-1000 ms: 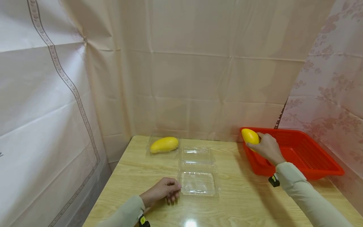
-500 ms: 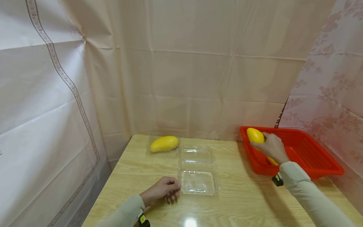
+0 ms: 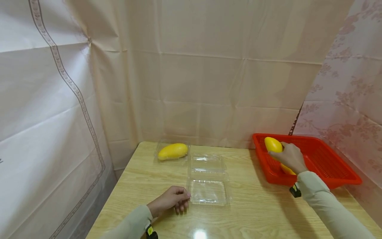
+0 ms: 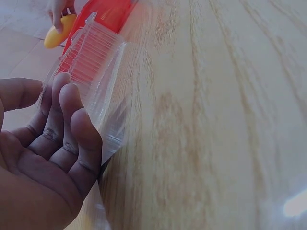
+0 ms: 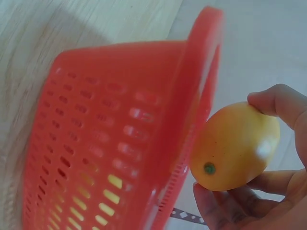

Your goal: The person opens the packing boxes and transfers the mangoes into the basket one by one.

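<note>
My right hand [image 3: 290, 156] grips a yellow mango [image 3: 273, 145] above the near-left part of a red plastic basket [image 3: 340, 166]. In the right wrist view, thumb and fingers hold the mango [image 5: 235, 146] from both sides, its green stem spot showing. Below that hand, part of another mango [image 3: 287, 169] is visible inside the basket. My left hand [image 3: 173, 198] rests at the left edge of an unfolded clear plastic clamshell box [image 3: 209, 192], its fingers loosely bent. In the left wrist view the fingertips of the left hand [image 4: 53, 143] are at the box's edge [image 4: 91, 52].
A further mango [image 3: 173, 151] lies in a clear plastic box [image 3: 157, 146] at the back left of the wooden table [image 3: 247, 212]. Cloth curtains [image 3: 197, 83] hang behind the table and along both sides.
My right hand has moved a little to the right with its mango, farther over the basket. The mango in the basket has come into view. The left hand has stayed put.
</note>
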Available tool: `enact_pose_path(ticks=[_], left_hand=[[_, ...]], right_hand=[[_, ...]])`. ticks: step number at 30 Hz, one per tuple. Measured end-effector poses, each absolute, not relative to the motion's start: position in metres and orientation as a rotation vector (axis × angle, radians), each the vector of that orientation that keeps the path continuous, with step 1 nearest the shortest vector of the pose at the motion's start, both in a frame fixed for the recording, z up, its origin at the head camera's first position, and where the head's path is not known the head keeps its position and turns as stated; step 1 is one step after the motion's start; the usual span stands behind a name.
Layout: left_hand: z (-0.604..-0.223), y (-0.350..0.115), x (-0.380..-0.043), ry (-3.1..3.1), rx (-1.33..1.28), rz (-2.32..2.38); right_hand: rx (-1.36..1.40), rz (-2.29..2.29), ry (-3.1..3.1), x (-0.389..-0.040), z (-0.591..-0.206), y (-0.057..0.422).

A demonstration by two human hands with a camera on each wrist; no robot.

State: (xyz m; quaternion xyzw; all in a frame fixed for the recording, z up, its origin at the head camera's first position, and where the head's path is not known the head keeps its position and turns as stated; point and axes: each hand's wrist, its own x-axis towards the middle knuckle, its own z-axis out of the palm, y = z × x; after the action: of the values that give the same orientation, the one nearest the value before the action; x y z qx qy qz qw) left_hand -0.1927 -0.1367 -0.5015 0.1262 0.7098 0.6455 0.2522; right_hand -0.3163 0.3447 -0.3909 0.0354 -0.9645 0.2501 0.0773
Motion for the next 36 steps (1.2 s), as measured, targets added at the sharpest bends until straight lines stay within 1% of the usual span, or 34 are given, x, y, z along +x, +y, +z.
enact_pose_path(ticks=[11,36], left_hand=[[-0.501,-0.136,-0.192,1.928,0.346,1.754],[-0.500,-0.137,-0.194,1.939,0.338,1.729]], right_hand=[[0.069,0.740,-2.944,-0.320,-0.400,0.358],[0.022,0.706,-3.094,-0.326,-0.413,0.367]])
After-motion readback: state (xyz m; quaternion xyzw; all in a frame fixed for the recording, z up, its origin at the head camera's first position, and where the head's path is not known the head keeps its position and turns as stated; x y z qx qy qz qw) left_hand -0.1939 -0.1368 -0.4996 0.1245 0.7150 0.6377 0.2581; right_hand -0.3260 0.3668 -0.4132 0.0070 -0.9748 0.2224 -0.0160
